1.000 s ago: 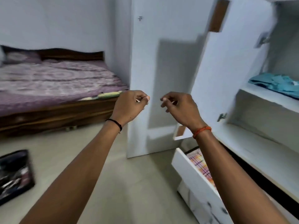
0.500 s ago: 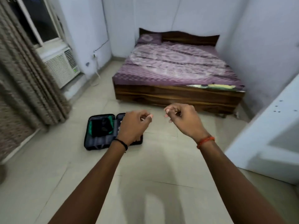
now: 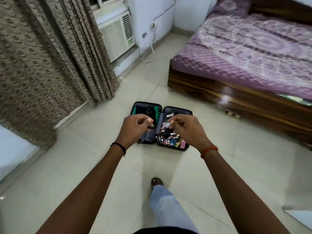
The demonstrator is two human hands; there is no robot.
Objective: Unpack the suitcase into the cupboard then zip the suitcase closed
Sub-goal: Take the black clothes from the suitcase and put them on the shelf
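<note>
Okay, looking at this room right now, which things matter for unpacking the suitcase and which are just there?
For the job: suitcase, open on the floor; small items in its right half; left hand; right hand.
Just there: bed, curtain, air conditioner.

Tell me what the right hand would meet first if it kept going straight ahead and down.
Probably the small loose items in the right half of the open black suitcase; right hand is above it, depth unclear.
</note>
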